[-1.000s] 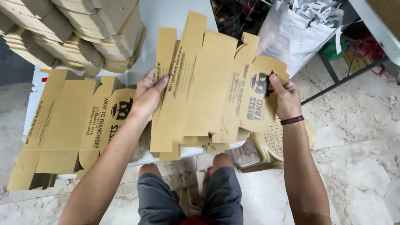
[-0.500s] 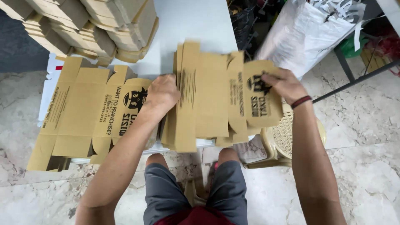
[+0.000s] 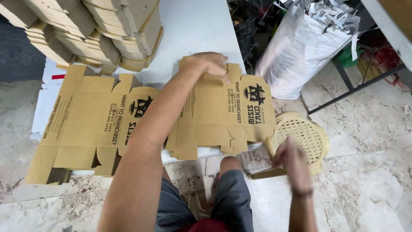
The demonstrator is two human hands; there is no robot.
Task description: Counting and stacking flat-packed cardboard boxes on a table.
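The left hand [image 3: 209, 64] lies palm down on the far edge of a flat brown cardboard box blank [image 3: 223, 116], fingers spread and pressing it onto the white table [image 3: 193, 30]; it presses but does not grip. The right hand [image 3: 293, 163] hangs in the air at the near right, above the floor and just in front of a yellow plastic stool [image 3: 304, 137]. It is blurred and holds nothing, and I cannot tell whether its fingers are apart or together. A second stack of flat blanks [image 3: 86, 124] lies to the left on the table. Folded boxes [image 3: 86, 30] are piled at the far left. A white plastic bag [image 3: 300, 47] stands at the far right.
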